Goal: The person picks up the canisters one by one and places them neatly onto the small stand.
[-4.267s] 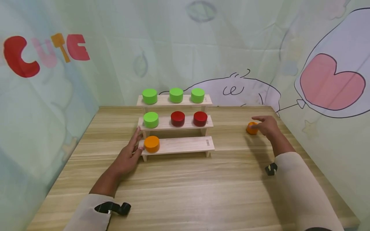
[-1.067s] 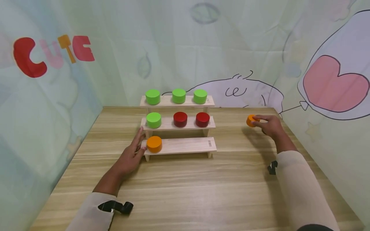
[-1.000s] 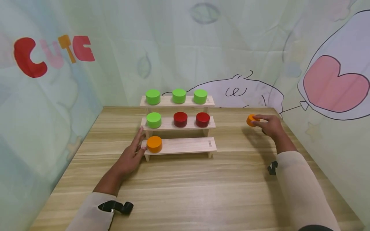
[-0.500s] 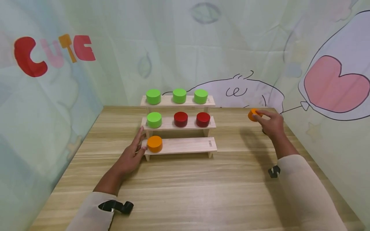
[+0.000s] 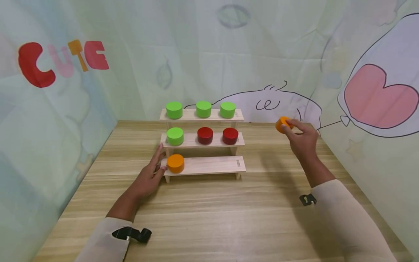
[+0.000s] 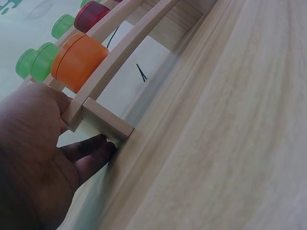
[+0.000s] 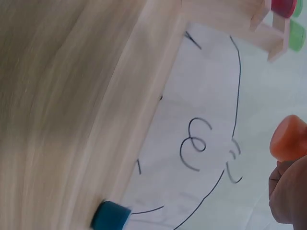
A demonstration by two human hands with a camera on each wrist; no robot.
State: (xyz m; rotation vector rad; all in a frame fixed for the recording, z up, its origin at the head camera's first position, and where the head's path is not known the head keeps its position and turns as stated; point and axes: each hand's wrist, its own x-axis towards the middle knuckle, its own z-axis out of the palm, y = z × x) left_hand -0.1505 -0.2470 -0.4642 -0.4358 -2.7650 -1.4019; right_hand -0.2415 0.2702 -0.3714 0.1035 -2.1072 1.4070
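Note:
A three-tier wooden stand (image 5: 212,165) sits mid-table. My left hand (image 5: 148,178) rests at its left end, fingers fairly straight. In the left wrist view, fingertips (image 6: 98,148) touch the bottom step's end leg, beside an orange disc (image 6: 79,62) on that step. My right hand (image 5: 304,143) pinches a second orange disc (image 5: 281,124) between thumb and fingers, raised and tilted above the table's back right. Green discs (image 5: 203,109) line the top step. On the middle step stand one green disc (image 5: 175,136) and two red discs (image 5: 205,135).
The wood-grain table (image 5: 209,218) meets a printed cloth backdrop (image 5: 137,72) behind and at both sides. A dark teal block (image 7: 111,215) lies by the table's back edge in the right wrist view. Black wrist mounts (image 5: 132,234) are strapped on both sleeves.
My right hand has taken hold of the orange disc on the right, lifted it off the table and tilted it. My left hand keeps its place at the stand.

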